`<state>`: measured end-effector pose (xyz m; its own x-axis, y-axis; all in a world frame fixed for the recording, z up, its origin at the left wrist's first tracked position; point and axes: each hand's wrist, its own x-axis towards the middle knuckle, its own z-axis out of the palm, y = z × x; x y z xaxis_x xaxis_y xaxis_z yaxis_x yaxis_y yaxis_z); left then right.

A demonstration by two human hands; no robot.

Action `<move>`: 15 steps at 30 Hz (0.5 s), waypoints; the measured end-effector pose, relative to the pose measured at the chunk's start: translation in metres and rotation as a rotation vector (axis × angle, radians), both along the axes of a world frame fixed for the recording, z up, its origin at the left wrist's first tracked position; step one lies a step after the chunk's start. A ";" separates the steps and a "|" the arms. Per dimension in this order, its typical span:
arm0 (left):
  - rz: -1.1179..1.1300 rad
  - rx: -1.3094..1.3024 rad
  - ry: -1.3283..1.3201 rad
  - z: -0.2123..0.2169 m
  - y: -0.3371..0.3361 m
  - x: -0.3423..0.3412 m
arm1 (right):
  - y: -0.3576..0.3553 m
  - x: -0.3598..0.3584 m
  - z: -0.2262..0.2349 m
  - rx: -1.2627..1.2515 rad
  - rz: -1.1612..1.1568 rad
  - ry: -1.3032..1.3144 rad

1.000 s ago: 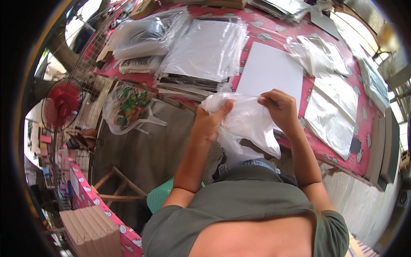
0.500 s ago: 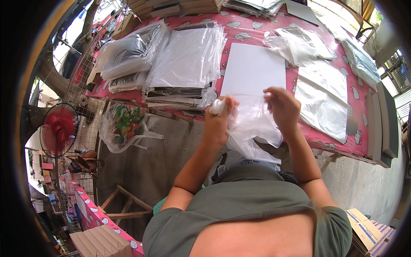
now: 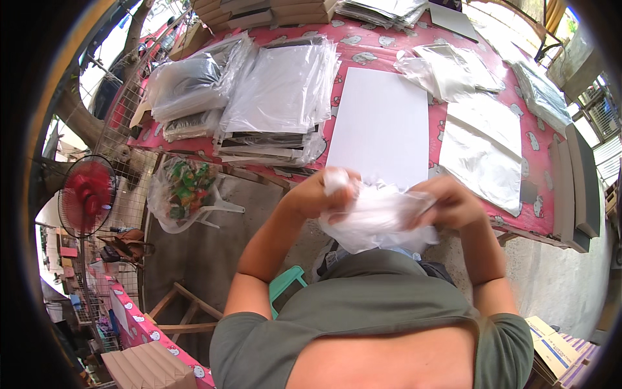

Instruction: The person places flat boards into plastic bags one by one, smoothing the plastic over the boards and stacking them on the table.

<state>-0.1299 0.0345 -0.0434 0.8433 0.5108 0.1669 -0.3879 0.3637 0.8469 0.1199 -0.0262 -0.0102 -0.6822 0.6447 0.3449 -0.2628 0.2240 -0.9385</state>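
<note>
Between my hands, close to my body, a clear plastic bag [image 3: 379,211] is bunched up in front of the table edge. My left hand [image 3: 327,194] is closed round its gathered end. On the other side my right hand [image 3: 449,202], blurred by motion, grips the bag's right part. Just beyond them a white flat board [image 3: 379,120] lies on the pink patterned tablecloth, its near end behind the bag. Right of the board rests a flat stack of clear plastic bags [image 3: 483,155].
Stacks of plastic-wrapped sheets [image 3: 272,87] fill the table's left side. More bagged sheets [image 3: 453,68] lie at the far right. Dark grey panels [image 3: 580,181] stand along the right end. A red fan [image 3: 89,194] and a white chair [image 3: 217,211] are at the left.
Both hands have drawn back from the board toward my body and lower. The bag has bunched up between them, and my right hand has moved right and closed on it.
</note>
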 end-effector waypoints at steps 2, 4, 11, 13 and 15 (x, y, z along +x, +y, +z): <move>-0.138 0.197 0.029 -0.018 0.006 -0.003 | -0.016 0.015 -0.015 -0.354 -0.029 -0.060; 0.025 0.004 -0.511 -0.016 0.009 0.009 | -0.014 0.011 -0.066 -0.268 0.047 -0.462; -0.093 -0.119 -0.585 -0.014 0.011 -0.021 | -0.005 0.018 -0.045 -0.265 0.114 -0.567; -0.010 0.355 -0.145 -0.014 0.016 -0.027 | -0.006 0.025 -0.053 -0.223 -0.067 -0.182; 0.079 0.753 0.505 -0.022 -0.006 -0.022 | -0.018 0.022 -0.011 -0.626 -0.332 0.394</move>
